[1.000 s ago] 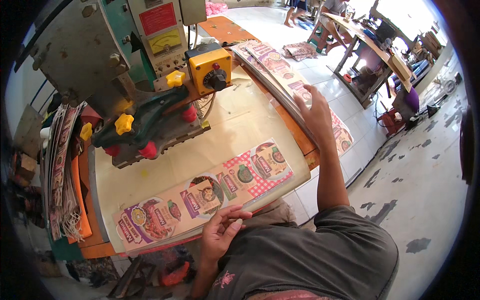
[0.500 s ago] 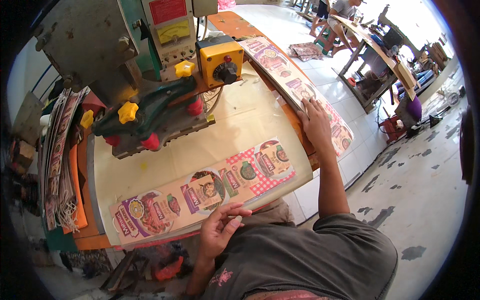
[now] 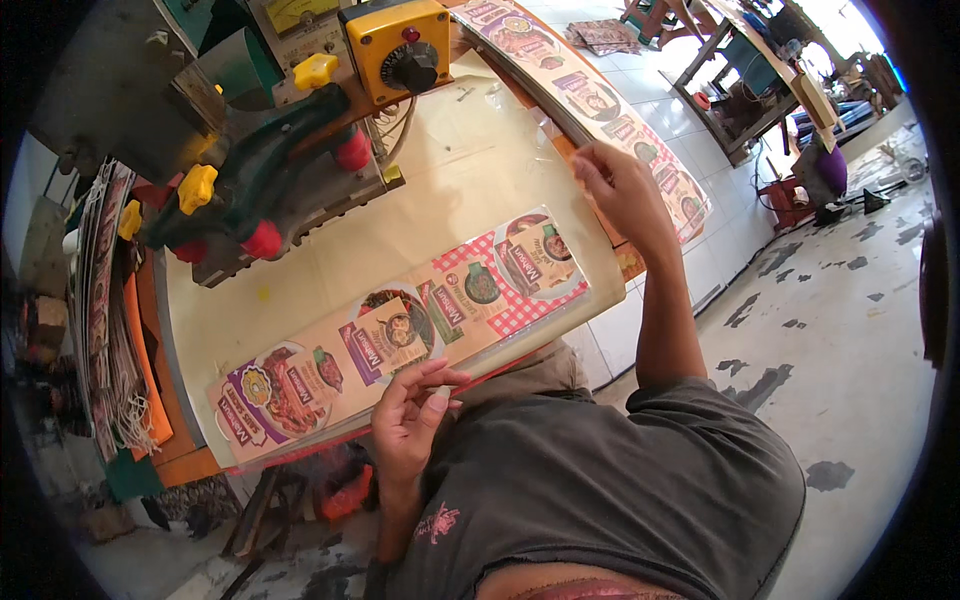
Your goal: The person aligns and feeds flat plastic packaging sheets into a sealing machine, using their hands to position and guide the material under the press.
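Observation:
A long printed strip (image 3: 400,330) with food pictures lies on the cream-coloured work surface (image 3: 470,160) in front of me. By its near edge, my left hand (image 3: 408,420) is loosely curled with the fingers apart and nothing visible in it. My right hand (image 3: 630,200) is raised beside a stack of similar printed strips (image 3: 590,95) on the right. Its fingers are bent inward, and whatever they may hold is hidden. Beyond the strip stands a press-like machine with a dark arm (image 3: 285,150), yellow knobs (image 3: 197,190) and a yellow control box (image 3: 398,50).
More printed pieces with white cords (image 3: 105,330) are piled at the left edge. An orange-brown table edge (image 3: 180,400) shows beneath the cream sheet. On the right are a tiled floor (image 3: 630,75) and another workbench (image 3: 745,60).
My right hand has come off the strip stack and its fingers have curled. The view has shifted, and my left hand stays near the front edge.

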A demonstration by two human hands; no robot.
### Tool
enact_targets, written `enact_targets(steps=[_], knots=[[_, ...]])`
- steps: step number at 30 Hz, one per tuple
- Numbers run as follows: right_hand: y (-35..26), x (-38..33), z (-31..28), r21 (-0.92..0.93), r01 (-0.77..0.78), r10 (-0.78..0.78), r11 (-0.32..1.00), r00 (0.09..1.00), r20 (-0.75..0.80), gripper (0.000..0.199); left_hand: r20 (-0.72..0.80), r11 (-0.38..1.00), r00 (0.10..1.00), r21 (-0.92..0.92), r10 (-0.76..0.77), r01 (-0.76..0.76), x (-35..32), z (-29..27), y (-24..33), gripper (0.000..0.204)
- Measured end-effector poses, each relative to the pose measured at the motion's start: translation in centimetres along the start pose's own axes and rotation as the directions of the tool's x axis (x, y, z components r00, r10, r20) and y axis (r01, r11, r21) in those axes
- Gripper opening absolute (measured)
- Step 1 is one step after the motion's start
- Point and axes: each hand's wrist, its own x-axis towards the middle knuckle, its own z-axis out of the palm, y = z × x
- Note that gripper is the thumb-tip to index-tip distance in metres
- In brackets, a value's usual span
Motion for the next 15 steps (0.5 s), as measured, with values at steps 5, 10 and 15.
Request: enact_targets(steps=[5, 10, 15], knots=[[-0.3, -2.3, 0.7, -0.071, 0.016, 0.002, 0.997, 0.968, 0.250, 0.027, 0.009, 0.999, 1.000, 0.043, -0.016, 0.016, 0.4, 0.4, -0.2, 0.038], [-1.4, -2.8, 1.6, 0.112, -0.023, -0.009, 0.993, 0.962, 0.274, 0.029, 0.023, 0.990, 0.996, 0.110, -0.086, 0.083, 0.5, 0.1, -0.4, 0.038], [-0.5, -2.1, 2.0, 0.248, -0.094, 0.020, 0.964, 0.958, 0.286, 0.025, 0.046, 0.976, 0.997, 0.212, -0.056, 0.045, 0.7, 0.2, 0.5, 0.038]])
